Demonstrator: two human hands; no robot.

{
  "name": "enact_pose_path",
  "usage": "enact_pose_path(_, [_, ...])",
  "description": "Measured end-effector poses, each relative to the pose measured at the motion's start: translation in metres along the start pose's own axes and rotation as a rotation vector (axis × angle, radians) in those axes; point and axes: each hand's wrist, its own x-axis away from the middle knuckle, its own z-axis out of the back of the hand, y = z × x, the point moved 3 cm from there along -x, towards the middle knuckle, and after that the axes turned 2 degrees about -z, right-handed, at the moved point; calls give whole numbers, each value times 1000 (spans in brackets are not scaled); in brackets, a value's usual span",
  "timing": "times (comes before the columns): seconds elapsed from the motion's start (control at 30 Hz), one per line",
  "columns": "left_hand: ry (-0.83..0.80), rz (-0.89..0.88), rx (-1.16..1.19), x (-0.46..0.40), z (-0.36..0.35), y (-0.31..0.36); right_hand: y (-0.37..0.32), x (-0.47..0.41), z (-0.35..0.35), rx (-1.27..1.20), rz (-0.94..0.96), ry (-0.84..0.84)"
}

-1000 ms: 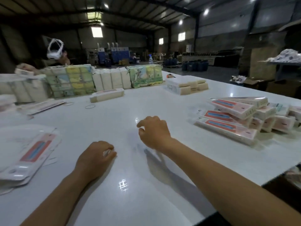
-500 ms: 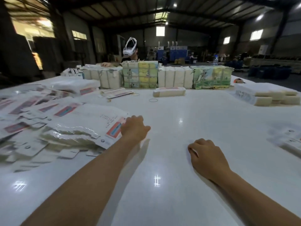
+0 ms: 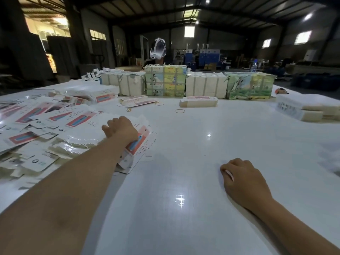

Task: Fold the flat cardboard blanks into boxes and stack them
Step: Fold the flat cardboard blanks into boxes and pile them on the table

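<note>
On the left of the white desk lies a loose heap of flat blanks, their pink-and-blue print running in mixed directions. At its near right edge the left hand grips one blank; its fingers are curled, knuckles up. That blank's long axis runs from the near left to the far right. Farther back, wrapped bundles stand in a row, with a folded box lying crosswise before them beside rubber bands. Nearer, the right hand rests on the desk, fingers loosely curled under, holding nothing visible. Stacked boxes sit at the far right.
</note>
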Motion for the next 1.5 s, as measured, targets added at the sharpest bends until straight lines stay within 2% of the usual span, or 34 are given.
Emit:
enact_pose_path(0.07, [107,-67,-26,5,7,10,-1,0,0,12,-2,-13])
enact_pose_path(0.1, [109,-90,6,7,9,14,-1,0,0,13,-5,-16])
enact_pose_path(0.2, [0,-187,200,15,20,25,-1,0,0,5,-5,-16])
enact_pose_path(0.33, [-228,-448,573,44,41,52,1,-4,-2,-60,-22,-43])
enact_pose_path(0.4, [-414,-566,751,71,44,66,5,-6,5,-361,-145,37])
enact_pose_path(0.47, [-574,-668,787,100,41,78,11,-5,16,-906,-373,111])
enact_pose_path(0.53, [-652,-727,754,123,32,88,13,-3,24,-1422,-592,33])
enact_pose_path(0.57, [-681,-734,740,134,25,91,14,-1,27,-1545,-639,-19])
enact_pose_path(0.63, [-708,-741,705,151,11,95,12,2,32,-1542,-588,-82])
enact_pose_path(0.7, [-638,-759,642,163,0,98,11,5,34,-1444,-536,-63])
enact_pose_path(0.83, [-189,-952,259,181,-9,107,11,7,34,-1367,-497,-3])
enact_pose_path(0.93, [20,-1054,150,201,-10,117,8,7,34,-1369,-434,-18])
enact_pose_path(1.0, [88,-1083,170,206,-9,120,8,7,35,-1444,-392,-69])
enact_pose_path(1.17, [302,-1138,365,209,7,113,13,6,42,-1671,-279,-327])
enact_pose_path(1.23, [353,-1167,362,212,9,112,16,6,43,-1619,-249,-344])
enact_pose_path(1.37, [351,-1207,249,214,7,112,20,9,42,-1286,-197,-311])
enact_pose_path(1.5, [357,-1199,271,213,10,110,22,9,41,-1167,-174,-308])
